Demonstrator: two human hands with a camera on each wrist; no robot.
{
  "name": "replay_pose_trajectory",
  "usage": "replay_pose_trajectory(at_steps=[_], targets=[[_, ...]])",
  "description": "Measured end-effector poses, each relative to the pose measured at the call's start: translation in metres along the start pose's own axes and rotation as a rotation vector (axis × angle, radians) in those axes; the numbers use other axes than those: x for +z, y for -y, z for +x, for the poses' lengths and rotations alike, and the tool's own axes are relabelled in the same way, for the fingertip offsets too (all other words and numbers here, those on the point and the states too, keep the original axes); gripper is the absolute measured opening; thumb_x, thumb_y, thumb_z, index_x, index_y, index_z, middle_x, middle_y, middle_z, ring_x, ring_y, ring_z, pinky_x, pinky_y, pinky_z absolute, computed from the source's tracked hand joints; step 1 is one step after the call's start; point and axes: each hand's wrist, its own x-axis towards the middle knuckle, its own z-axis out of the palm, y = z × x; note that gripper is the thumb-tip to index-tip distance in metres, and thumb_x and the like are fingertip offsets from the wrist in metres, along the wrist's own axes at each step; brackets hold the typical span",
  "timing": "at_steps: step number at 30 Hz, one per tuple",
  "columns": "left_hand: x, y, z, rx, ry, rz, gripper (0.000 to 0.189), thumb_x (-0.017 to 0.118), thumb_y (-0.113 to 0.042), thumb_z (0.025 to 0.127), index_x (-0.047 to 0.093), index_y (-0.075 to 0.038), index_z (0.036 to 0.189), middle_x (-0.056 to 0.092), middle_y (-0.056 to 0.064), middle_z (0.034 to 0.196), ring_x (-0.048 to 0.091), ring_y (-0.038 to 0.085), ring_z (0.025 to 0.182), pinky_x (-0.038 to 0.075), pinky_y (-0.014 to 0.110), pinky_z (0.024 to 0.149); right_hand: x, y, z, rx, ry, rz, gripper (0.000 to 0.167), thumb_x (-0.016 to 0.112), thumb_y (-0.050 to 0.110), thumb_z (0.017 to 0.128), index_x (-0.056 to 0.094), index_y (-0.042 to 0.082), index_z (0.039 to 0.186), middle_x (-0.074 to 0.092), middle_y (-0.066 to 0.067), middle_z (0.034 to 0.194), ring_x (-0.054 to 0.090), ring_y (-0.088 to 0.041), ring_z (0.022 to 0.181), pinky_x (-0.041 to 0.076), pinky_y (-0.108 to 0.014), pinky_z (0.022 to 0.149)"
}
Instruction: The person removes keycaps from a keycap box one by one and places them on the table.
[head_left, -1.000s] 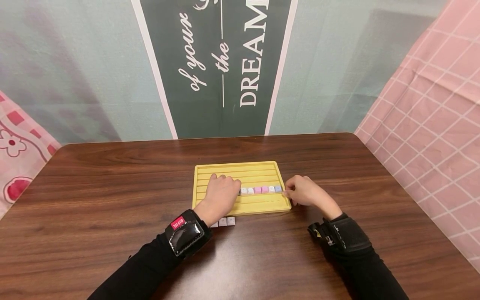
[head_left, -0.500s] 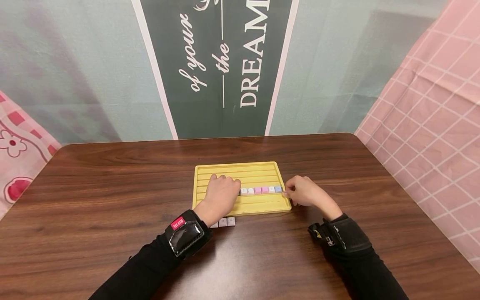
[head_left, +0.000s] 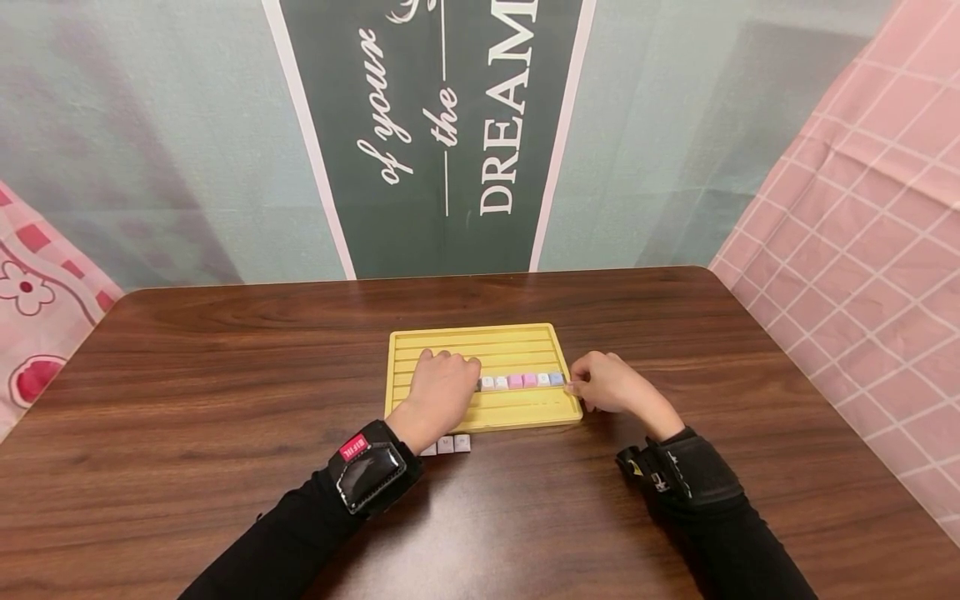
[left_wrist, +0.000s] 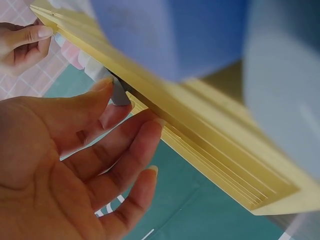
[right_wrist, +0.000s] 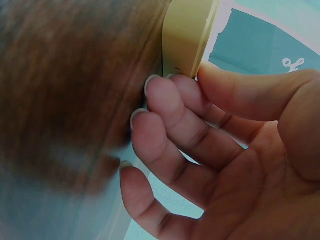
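Observation:
A yellow ridged tray [head_left: 517, 332] lies on the table, with a row of white, pink and blue keycaps [head_left: 516, 382] in one of its grooves. My left hand [head_left: 444, 390] reaches over the tray's left half. In the left wrist view its thumb and index finger pinch a dark grey keycap [left_wrist: 120, 94] at the left end of the row; the other fingers are bent beside the tray. My right hand [head_left: 611, 382] grips the tray's right edge; in the right wrist view, thumb and index finger meet at the tray's corner [right_wrist: 186, 37].
Several pale grey keycaps [head_left: 453, 443] lie in front of the tray, partly hidden by the left wrist. In the left wrist view, blurred blue and pale keycaps [left_wrist: 200, 40] loom close to the camera. A printed cloth [head_left: 450, 233] hangs behind the brown table [head_left: 225, 350].

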Motion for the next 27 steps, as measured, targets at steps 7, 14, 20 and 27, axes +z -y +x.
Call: replay_pose_trajectory(at_steps=[7,14,20,27], targets=[[0.0004,0.0002,-0.0001,-0.002,0.007,-0.003,0.006,0.061,-0.003,0.082,0.064,-0.008,0.082,0.062,0.006,0.071,0.059,0.022,0.067,0.043,0.037,0.064,0.0005,0.0001,-0.0001,-0.001,-0.002,-0.003,0.027,0.056,0.013,0.091,0.054,0.009,0.064,0.052,-0.003,0.053,0.045,-0.015,0.048,0.034,-0.028,0.049],[-0.0004,0.0001,-0.0009,-0.005,0.011,-0.017,0.007,0.060,-0.003,0.083,0.064,-0.008,0.083,0.062,0.006,0.070,0.059,0.021,0.066,0.043,0.036,0.063,0.0006,-0.0001,0.0000,0.001,-0.001,-0.005,0.027,0.055,0.013,0.091,0.055,0.009,0.065,0.052,-0.003,0.053,0.045,-0.015,0.048,0.034,-0.027,0.049],[0.0026,0.0018,-0.0009,0.003,-0.014,-0.025,0.009,0.059,-0.001,0.082,0.063,-0.008,0.080,0.061,0.005,0.068,0.058,0.021,0.064,0.041,0.035,0.060,-0.0002,-0.0006,0.0006,0.000,0.002,-0.009,0.027,0.055,0.012,0.091,0.055,0.008,0.064,0.053,-0.003,0.053,0.046,-0.015,0.048,0.034,-0.027,0.049],[-0.0013,0.0009,-0.0022,-0.007,-0.007,-0.033,0.010,0.057,0.001,0.081,0.062,-0.008,0.080,0.061,0.006,0.068,0.058,0.022,0.064,0.041,0.035,0.059,0.0003,-0.0010,0.0012,0.004,0.006,-0.010,0.027,0.055,0.013,0.091,0.055,0.009,0.065,0.052,-0.003,0.053,0.046,-0.015,0.049,0.034,-0.027,0.049]])
